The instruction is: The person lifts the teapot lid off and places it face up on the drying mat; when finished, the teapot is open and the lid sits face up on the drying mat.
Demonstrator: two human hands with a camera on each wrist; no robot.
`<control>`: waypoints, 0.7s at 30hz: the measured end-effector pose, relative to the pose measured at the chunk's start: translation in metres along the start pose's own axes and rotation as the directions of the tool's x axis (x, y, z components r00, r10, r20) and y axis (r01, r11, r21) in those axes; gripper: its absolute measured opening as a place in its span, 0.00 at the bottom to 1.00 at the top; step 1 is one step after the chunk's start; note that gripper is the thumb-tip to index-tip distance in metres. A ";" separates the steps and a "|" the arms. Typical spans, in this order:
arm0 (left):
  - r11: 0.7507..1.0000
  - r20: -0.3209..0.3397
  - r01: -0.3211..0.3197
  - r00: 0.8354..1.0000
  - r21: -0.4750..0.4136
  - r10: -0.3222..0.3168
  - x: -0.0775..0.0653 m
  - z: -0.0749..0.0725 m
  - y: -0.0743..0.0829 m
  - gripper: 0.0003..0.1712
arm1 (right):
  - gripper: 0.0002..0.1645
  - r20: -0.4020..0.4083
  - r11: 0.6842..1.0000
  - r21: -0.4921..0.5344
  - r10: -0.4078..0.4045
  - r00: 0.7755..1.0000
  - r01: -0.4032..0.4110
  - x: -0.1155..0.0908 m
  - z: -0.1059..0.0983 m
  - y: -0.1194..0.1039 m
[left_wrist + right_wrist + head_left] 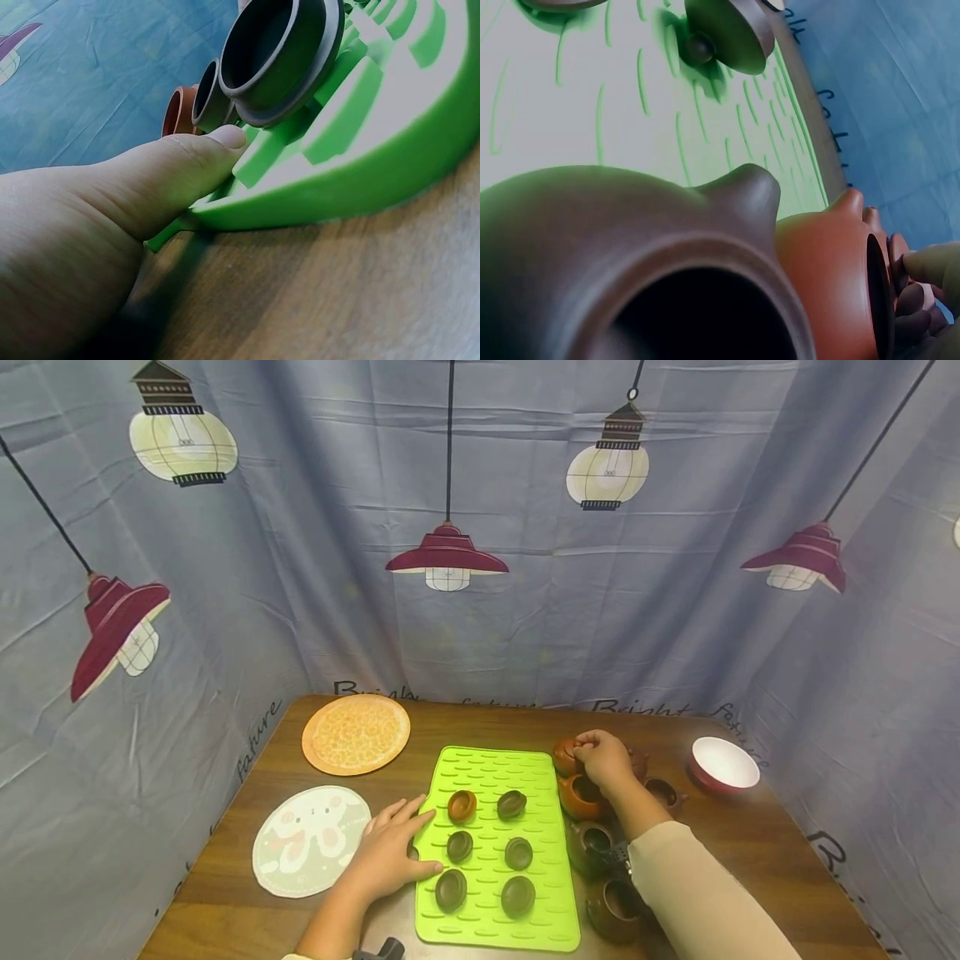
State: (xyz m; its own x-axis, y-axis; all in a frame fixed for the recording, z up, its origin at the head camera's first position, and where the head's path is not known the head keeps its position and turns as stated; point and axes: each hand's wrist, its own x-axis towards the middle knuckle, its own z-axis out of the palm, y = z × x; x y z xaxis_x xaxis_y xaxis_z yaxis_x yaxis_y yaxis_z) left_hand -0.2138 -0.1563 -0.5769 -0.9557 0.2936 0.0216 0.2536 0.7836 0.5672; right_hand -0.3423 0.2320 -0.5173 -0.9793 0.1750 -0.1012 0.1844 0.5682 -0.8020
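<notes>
My right hand [603, 756] reaches over the rear of a cluster of small clay teapots, its fingertips pinching the lid [900, 259] of an orange-brown teapot [566, 758] at the back. In front of it stand an orange teapot [582, 797] and dark brown teapots [617, 912], their mouths uncovered. On the lime-green ridged mat [491, 766], several teapot lids lie upside down or tipped, including an orange lid [461, 806] and a dark lid [517, 897]. My left hand [390, 852] rests at the mat's left edge with fingers spread, thumb [191, 161] over the rim close to a dark lid [281, 64].
A red bowl [723, 766] with a white inside stands at the right rear. To the left lie a round orange-patterned mat [356, 735] and a pale rabbit-print mat [311, 842]. Grey-blue curtain [480, 643] printed with lamps encloses the wooden table [217, 906].
</notes>
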 end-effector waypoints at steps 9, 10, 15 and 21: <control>1.000 0.000 -0.003 1.000 0.010 0.003 0.000 0.000 -0.001 0.53 | 0.14 -0.003 0.996 0.088 0.012 1.000 -0.012 -0.006 -0.001 -0.006; 1.000 -0.001 -0.005 1.000 0.010 0.005 0.000 0.000 -0.001 0.53 | 0.14 -0.004 0.995 0.099 0.014 1.000 -0.014 -0.007 -0.001 -0.008; 1.000 -0.005 -0.012 1.000 0.003 0.012 0.000 -0.002 0.001 0.52 | 0.15 0.009 0.980 0.195 0.030 1.000 -0.031 -0.011 0.002 -0.015; 1.000 -0.003 -0.008 1.000 0.001 0.008 -0.001 -0.002 0.002 0.52 | 0.19 0.084 0.948 0.309 0.060 0.995 -0.083 -0.016 0.008 -0.020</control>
State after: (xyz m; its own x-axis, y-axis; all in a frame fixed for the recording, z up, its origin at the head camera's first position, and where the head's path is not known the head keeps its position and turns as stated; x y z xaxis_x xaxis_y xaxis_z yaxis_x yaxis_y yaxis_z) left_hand -0.2128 -0.1563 -0.5744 -0.9540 0.2986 0.0286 0.2616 0.7815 0.5664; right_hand -0.3309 0.2111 -0.5045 -0.9699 0.1412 -0.1983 0.2309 0.2757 -0.9331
